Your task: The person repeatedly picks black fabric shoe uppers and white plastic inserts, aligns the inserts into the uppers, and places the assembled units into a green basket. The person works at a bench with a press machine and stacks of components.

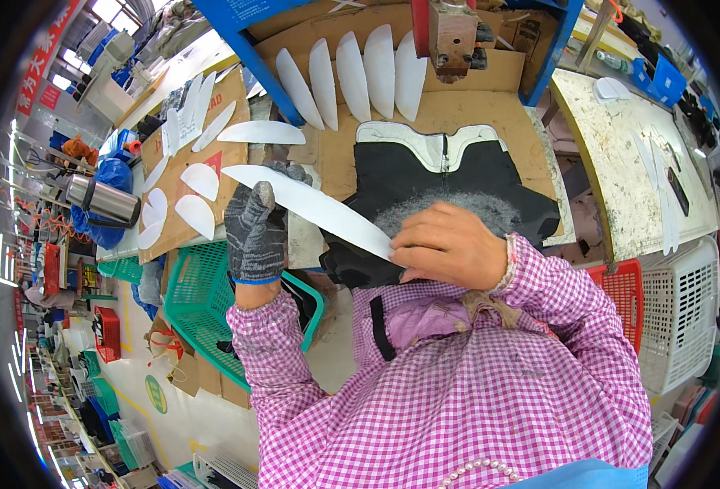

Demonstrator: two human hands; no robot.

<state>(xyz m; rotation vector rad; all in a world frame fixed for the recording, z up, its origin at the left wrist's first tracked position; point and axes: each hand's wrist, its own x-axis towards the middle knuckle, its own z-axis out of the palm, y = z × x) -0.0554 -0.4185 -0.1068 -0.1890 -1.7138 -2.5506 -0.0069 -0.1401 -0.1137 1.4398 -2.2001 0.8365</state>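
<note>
A long white curved piece of sheet material (315, 204) slants between my two hands. My left hand (256, 232), in a dark grey knit glove, pinches its upper left end with the thumb on top. The bare fingers of my right hand (450, 244) are closed on its lower right end. Under and beside my right hand lies a black fabric piece (474, 167) with a white shaped band along its far edge and a grey fuzzy patch in its middle. The fabric's near part is hidden by my hand and the white piece.
Several similar white pieces (350, 77) lean in a row against cardboard under a blue machine frame (250, 61). A metal machine head (451, 41) hangs above. More white pieces (199, 181) lie at left near a steel flask (103, 200). A green basket (205, 310) stands below.
</note>
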